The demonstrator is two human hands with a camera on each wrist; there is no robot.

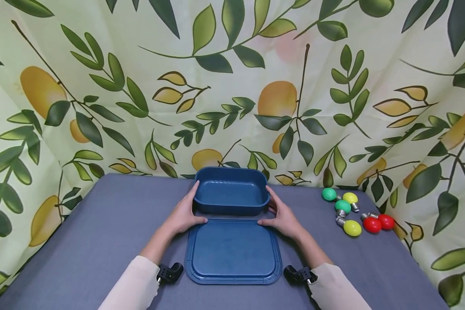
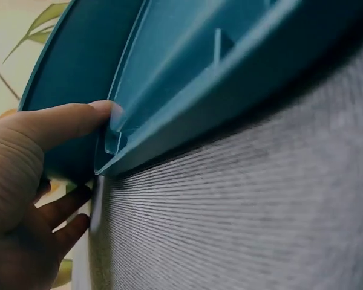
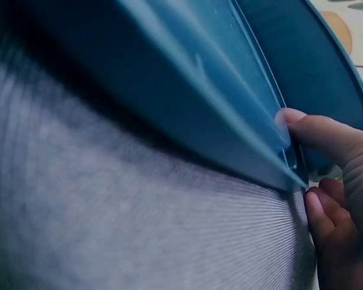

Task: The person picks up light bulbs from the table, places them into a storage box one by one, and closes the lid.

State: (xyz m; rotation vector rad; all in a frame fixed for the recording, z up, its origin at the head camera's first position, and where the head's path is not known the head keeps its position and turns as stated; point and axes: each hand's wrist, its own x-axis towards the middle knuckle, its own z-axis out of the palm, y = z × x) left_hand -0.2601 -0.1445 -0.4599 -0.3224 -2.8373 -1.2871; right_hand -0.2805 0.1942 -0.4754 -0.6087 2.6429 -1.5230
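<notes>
An open dark blue rectangular box (image 1: 232, 209) stands near the far edge of the table, and its flat blue lid (image 1: 234, 252) lies directly in front. At the left end of the box is my left hand (image 1: 181, 215), its index finger along the side wall and its thumb touching the lid's far left corner. My right hand (image 1: 284, 216) mirrors this on the right, with the thumb on the lid's far right corner. Both wrist views show the thumb tips (image 2: 103, 109) on the lid's rim, while the other fingers (image 3: 319, 211) extend beside the box, partly hidden.
To the right lie several small coloured bulbs: green (image 1: 328, 194), yellow (image 1: 352, 228) and red (image 1: 372, 224), with silver screw bases. A grey cloth covers the table (image 1: 112, 232). Behind it hangs a leaf-and-fruit patterned curtain (image 1: 232, 86). Each wrist wears a black camera mount (image 1: 170, 272).
</notes>
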